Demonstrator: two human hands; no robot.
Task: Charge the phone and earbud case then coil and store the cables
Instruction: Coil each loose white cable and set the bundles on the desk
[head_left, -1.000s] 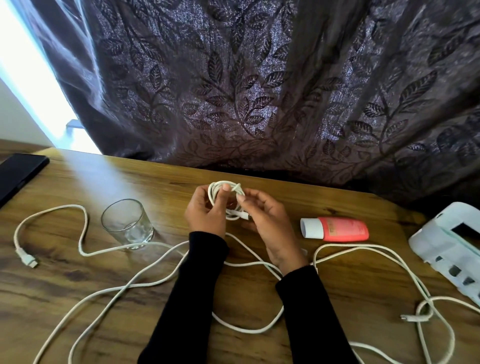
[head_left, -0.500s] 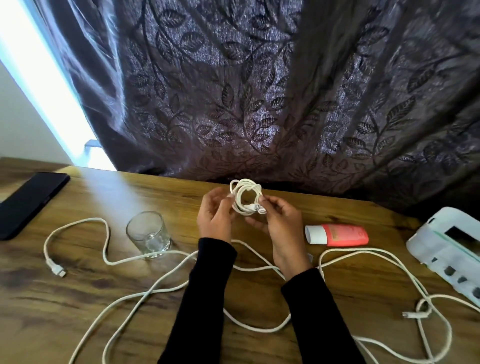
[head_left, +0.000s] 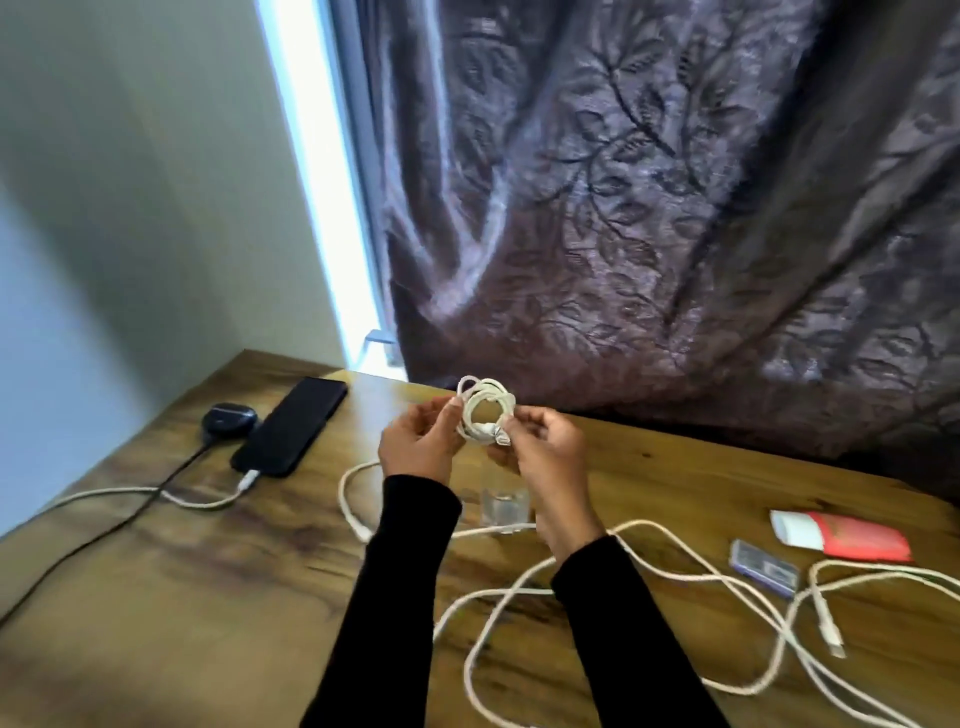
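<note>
Both my left hand (head_left: 418, 441) and right hand (head_left: 545, 447) still pinch the coiled white cable (head_left: 485, 410), now wound tighter; phone (head_left: 291, 426) now near desk's (head_left: 208, 597) left edge.

Daylight's blasting through the gap beside the curtain (head_left: 675, 218), totally blown out white from my end. The wall (head_left: 130, 182) sits dim and shadowy. Whole frame's soft with motion blur, and the wide lens bends the edges.

You've got a clear glass (head_left: 503, 506) sitting mid-surface (head_left: 208, 597), a red tube with a white cap (head_left: 841, 538) off to the right, a small purple packet (head_left: 763, 566) just beside it, and a dark leaf-pattern curtain (head_left: 675, 208) at the far edge.
</note>
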